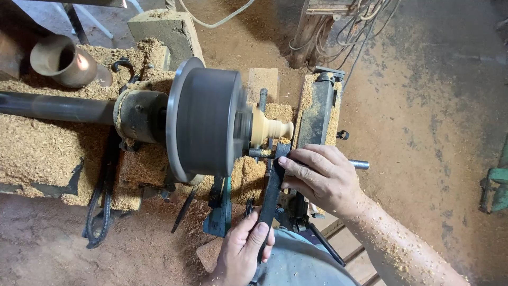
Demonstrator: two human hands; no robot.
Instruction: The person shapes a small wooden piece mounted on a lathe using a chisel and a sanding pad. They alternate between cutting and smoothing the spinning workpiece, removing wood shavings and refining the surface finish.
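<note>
A: Nearest the camera, the left hand (241,249) was wrapped around the low end of a long dark turning tool (272,190), thumb laid along the shaft, fingers curled under it.

B: And the right hand (320,177) sat just beyond, spread over the same tool further up, fingertips pressing the blade down where it crossed the tool rest (264,152). So 2 hands on 1 tool, both gripping it, neither one loose.

A: Wood chips were stuck all along that right forearm (397,238). Next out, the pale wooden workpiece (270,127), a small knobbed spindle shape, stuck out of the big grey chuck disc (203,119), which was blurred with spin.

B: The tool's tip looked to be just below and beside that piece. Whether it actually touched the wood, I couldn't tell.

A: My read: this was the shaping step, mid-cut, profile already partly formed with a bead and a neck showing.

B: Agreed. The next move, I'd judge, called for a steady feed along the rest, the near hand steering the handle and the far hand keeping the blade pinned, with light pressure on such a thin neck.

A: Further off, sawdust (37,153) lay heaped on the lathe bed, a dark shaft (53,106) ran off left, and a turned wooden cup (61,61) lay on its side at the back.
</note>
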